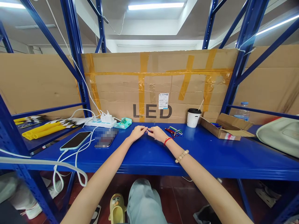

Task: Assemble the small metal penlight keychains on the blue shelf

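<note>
Both hands meet over the blue shelf surface (144,155), their fingertips almost touching. A small dark red or purple item (149,131) lies between them, too small to make out fully. My right hand (158,133), with a red string and a beaded bracelet at the wrist, pinches that item. My left hand (138,133) has its thumb and fingers pressed together at the item's left end; what they grip is too small to tell. Just right of my right hand lies a small pile of red, green and blue metallic pieces (174,131).
Left: two phones (76,141) (106,138), white cables, a power strip (99,122) and a green packet (123,123). Right: a lidded paper cup (193,118) and an open cardboard box (225,126). Behind stands a tall cardboard panel (116,90) between blue posts.
</note>
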`<act>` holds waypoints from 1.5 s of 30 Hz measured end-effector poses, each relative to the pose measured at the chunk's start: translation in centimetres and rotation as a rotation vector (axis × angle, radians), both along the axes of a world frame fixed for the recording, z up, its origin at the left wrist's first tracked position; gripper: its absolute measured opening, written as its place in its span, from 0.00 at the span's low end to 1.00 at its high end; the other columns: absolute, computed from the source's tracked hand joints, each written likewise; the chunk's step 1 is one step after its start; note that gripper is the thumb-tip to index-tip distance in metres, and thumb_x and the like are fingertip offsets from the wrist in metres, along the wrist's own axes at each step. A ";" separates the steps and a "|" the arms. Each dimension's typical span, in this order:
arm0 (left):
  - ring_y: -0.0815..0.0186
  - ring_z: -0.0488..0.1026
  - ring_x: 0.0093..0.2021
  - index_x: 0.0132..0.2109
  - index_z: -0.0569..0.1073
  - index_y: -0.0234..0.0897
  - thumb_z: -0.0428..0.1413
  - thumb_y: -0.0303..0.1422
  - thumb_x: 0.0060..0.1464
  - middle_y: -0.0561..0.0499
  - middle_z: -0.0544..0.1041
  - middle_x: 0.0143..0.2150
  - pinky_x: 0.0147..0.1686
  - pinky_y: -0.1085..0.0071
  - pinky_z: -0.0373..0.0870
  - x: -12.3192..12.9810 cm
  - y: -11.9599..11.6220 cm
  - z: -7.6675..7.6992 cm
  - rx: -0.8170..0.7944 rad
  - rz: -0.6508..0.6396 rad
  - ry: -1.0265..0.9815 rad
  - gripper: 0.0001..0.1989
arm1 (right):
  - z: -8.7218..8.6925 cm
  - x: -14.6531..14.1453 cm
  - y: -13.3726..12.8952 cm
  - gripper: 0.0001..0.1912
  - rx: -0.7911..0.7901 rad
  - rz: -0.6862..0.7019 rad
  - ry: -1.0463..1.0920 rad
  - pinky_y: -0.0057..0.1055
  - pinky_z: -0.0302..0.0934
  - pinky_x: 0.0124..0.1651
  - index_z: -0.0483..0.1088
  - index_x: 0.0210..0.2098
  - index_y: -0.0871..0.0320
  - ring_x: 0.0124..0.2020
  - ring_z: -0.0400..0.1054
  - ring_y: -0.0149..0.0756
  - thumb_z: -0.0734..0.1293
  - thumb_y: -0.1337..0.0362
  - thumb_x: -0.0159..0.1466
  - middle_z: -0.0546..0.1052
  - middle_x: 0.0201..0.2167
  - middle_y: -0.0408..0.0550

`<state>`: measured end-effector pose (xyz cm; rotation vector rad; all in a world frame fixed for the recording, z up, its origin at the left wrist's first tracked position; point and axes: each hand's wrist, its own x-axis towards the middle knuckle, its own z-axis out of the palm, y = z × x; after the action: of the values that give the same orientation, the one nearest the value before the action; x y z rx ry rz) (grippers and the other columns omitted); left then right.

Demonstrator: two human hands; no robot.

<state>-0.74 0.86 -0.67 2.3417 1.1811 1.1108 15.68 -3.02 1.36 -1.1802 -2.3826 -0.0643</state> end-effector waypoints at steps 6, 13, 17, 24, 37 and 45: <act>0.72 0.59 0.20 0.27 0.68 0.33 0.45 0.49 0.54 0.55 0.63 0.17 0.22 0.75 0.54 0.5 -0.4 0.2 -0.073 -0.047 -0.153 0.23 | 0.0 0.1 0.5 0.13 0.076 -0.008 0.103 0.23 0.47 0.27 0.70 0.28 0.63 0.22 0.59 0.27 0.58 0.65 0.65 0.69 0.23 0.46; 0.74 0.56 0.18 0.32 0.68 0.31 0.48 0.49 0.52 0.57 0.60 0.16 0.21 0.76 0.51 0.8 -0.6 0.0 -0.256 -0.110 -0.235 0.22 | -0.7 1.7 2.0 0.17 -0.004 -0.079 0.398 0.22 0.51 0.20 0.71 0.34 0.63 0.17 0.63 0.27 0.54 0.61 0.64 0.70 0.24 0.45; 0.75 0.56 0.18 0.33 0.69 0.30 0.50 0.51 0.48 0.57 0.60 0.17 0.21 0.76 0.50 0.9 -0.8 0.2 -0.263 -0.151 -0.262 0.24 | -0.9 2.0 2.3 0.18 -0.028 -0.055 0.475 0.22 0.51 0.18 0.72 0.35 0.63 0.17 0.65 0.29 0.54 0.59 0.63 0.70 0.22 0.45; 0.73 0.57 0.19 0.33 0.71 0.30 0.50 0.49 0.49 0.57 0.62 0.16 0.23 0.75 0.52 1.0 -1.0 0.1 -0.281 -0.142 -0.126 0.23 | -0.8 1.9 2.1 0.19 -0.045 -0.096 0.536 0.22 0.53 0.19 0.72 0.31 0.62 0.16 0.65 0.30 0.55 0.57 0.63 0.68 0.19 0.43; 0.72 0.61 0.21 0.35 0.62 0.35 0.48 0.35 0.55 0.58 0.65 0.20 0.25 0.75 0.57 0.9 -0.4 -0.4 -0.251 -0.010 -0.218 0.07 | -0.8 2.1 1.6 0.13 -0.168 -0.470 0.014 0.26 0.57 0.33 0.74 0.35 0.55 0.42 0.69 0.38 0.58 0.62 0.65 0.75 0.39 0.50; 0.73 0.62 0.22 0.37 0.62 0.35 0.49 0.34 0.54 0.58 0.65 0.21 0.26 0.75 0.58 1.1 -0.2 -0.6 -0.223 -0.055 -0.186 0.06 | -1.1 1.6 2.3 0.20 -0.247 -0.220 0.683 0.21 0.58 0.19 0.75 0.32 0.60 0.24 0.68 0.31 0.61 0.50 0.59 0.74 0.24 0.46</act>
<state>0.37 0.63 -1.22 2.0445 1.1047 1.0900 17.24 -0.68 0.30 -1.3070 -1.6879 0.4954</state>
